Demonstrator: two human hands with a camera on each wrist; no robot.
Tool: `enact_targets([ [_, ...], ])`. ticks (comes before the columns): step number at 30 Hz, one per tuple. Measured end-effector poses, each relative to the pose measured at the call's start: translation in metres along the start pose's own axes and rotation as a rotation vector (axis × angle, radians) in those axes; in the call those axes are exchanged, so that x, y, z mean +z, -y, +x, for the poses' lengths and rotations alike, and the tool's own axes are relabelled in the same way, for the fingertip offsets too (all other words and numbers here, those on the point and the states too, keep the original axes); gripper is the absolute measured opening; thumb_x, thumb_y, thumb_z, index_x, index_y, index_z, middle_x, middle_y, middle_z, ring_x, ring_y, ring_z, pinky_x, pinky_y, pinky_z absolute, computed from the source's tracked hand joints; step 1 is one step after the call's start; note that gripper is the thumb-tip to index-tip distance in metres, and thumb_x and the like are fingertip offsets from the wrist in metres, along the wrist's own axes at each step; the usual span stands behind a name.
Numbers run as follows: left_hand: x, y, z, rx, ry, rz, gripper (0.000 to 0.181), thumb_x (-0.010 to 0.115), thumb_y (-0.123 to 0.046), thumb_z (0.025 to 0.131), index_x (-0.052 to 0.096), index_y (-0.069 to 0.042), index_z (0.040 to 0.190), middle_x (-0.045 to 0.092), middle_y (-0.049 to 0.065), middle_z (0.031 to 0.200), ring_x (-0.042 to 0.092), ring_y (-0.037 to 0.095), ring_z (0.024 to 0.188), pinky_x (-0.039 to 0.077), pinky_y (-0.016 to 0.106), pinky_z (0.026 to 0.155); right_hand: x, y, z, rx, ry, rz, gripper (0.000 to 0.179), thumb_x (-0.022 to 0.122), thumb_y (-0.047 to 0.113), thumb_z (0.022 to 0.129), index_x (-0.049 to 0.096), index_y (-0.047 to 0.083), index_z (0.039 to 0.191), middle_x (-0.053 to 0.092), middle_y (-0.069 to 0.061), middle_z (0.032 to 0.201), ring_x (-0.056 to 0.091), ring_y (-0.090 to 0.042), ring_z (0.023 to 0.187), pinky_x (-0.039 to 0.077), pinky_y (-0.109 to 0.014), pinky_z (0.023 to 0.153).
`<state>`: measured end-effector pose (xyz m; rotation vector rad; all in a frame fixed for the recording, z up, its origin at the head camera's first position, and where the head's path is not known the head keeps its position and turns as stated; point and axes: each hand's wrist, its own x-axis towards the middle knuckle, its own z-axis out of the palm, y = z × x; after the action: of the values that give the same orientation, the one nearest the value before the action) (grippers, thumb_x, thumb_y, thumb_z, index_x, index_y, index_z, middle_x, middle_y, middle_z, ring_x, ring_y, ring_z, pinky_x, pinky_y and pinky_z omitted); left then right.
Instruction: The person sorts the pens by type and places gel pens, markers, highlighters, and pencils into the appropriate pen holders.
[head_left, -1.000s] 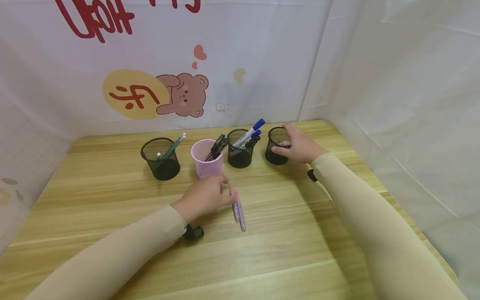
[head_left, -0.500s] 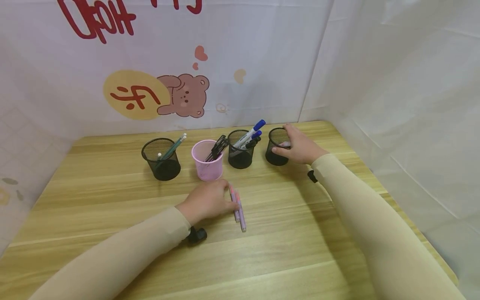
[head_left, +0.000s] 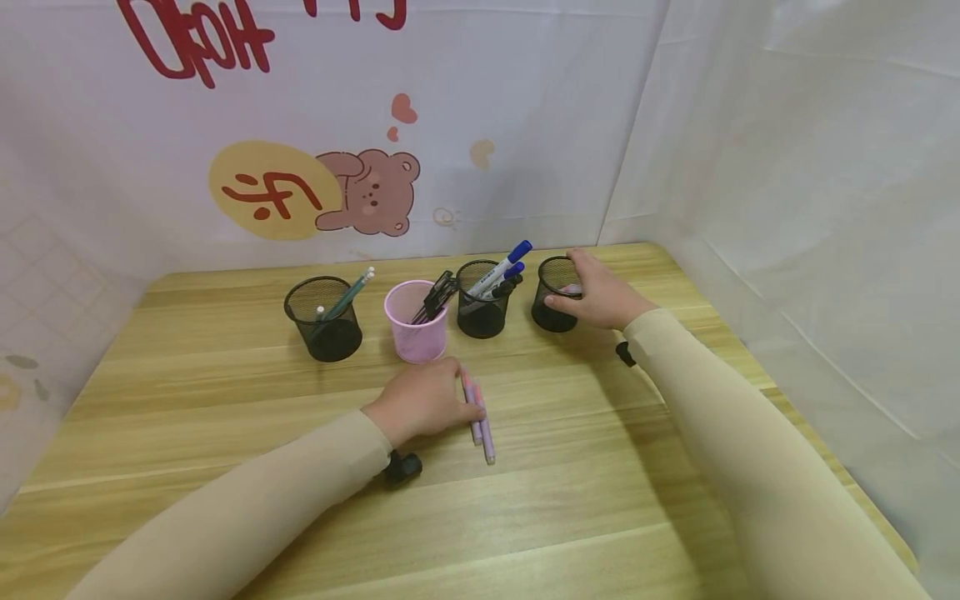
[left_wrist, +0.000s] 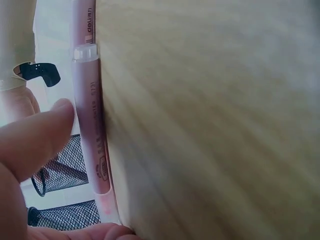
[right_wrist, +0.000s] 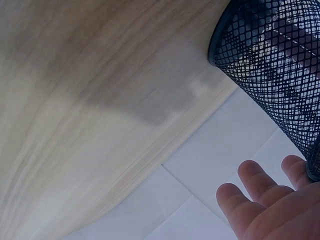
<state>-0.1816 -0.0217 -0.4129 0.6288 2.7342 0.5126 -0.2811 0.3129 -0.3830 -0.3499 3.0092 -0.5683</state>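
Observation:
Two pale purple highlighters (head_left: 487, 439) with pink ends lie side by side on the table; one (left_wrist: 89, 115) is close up in the left wrist view. My left hand (head_left: 423, 402) arches over them, its thumb (left_wrist: 57, 120) slightly apart from the barrel and its fingertips (left_wrist: 95, 232) at the pink end. With thumb in front and fingers behind, my right hand (head_left: 600, 293) holds the rim of the rightmost black mesh pen cup (head_left: 553, 315). Something pinkish shows inside that cup. Several right fingers (right_wrist: 257, 182) are visible beside the mesh in the right wrist view.
A black mesh cup (head_left: 330, 337) with green pencils stands at left. Beside it are a pink mesh cup (head_left: 418, 342) with black pens and a black mesh cup (head_left: 480, 318) with blue and black markers. White printed cloth (head_left: 525, 125) hangs behind the table (head_left: 570, 500).
My left hand has shifted slightly right and toward me, its thumb now over the highlighters. My right hand stays at the cup's rim.

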Motion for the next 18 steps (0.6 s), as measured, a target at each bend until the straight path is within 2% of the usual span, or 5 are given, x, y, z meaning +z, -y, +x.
enact_targets([
  [4, 0.0, -0.0002, 0.0006, -0.009, 0.003, 0.003, 0.051, 0.081, -0.06, 0.085, 0.064, -0.016, 0.105, 0.066, -0.002, 0.086, 0.061, 0.02, 0.077, 0.05, 0.037, 0.069, -0.0003, 0.001, -0.0002, 0.002, 0.003, 0.002, 0.104, 0.065, 0.063, 0.097, 0.016, 0.002, 0.166, 0.019, -0.023, 0.173, 0.024, -0.041, 0.16, 0.026, -0.059, 0.129],
  [9, -0.0012, -0.0004, 0.0, -0.017, 0.015, -0.004, 0.05, 0.082, -0.058, 0.085, 0.064, -0.017, 0.109, 0.068, -0.003, 0.093, 0.062, 0.019, 0.081, 0.053, 0.038, 0.075, -0.0007, 0.0026, -0.0012, 0.004, 0.007, 0.003, 0.104, 0.065, 0.062, 0.097, 0.016, 0.002, 0.166, 0.018, -0.023, 0.174, 0.023, -0.042, 0.16, 0.025, -0.058, 0.129],
  [16, -0.0045, 0.0018, -0.0011, -0.055, 0.046, -0.012, 0.06, 0.082, -0.039, 0.086, 0.062, -0.01, 0.134, 0.07, 0.001, 0.112, 0.061, 0.023, 0.091, 0.055, 0.043, 0.093, 0.0002, 0.0024, -0.0019, -0.003, 0.002, 0.012, 0.102, 0.066, 0.058, 0.099, 0.015, 0.002, 0.166, 0.017, -0.024, 0.174, 0.021, -0.042, 0.16, 0.023, -0.059, 0.129],
  [18, -0.0051, 0.0026, -0.001, -0.055, 0.053, -0.01, 0.061, 0.082, -0.037, 0.086, 0.061, -0.009, 0.137, 0.071, 0.003, 0.116, 0.062, 0.023, 0.094, 0.055, 0.044, 0.096, 0.0, 0.002, -0.0018, -0.003, -0.001, 0.017, 0.101, 0.066, 0.058, 0.099, 0.016, 0.002, 0.166, 0.018, -0.024, 0.173, 0.022, -0.042, 0.16, 0.024, -0.059, 0.129],
])
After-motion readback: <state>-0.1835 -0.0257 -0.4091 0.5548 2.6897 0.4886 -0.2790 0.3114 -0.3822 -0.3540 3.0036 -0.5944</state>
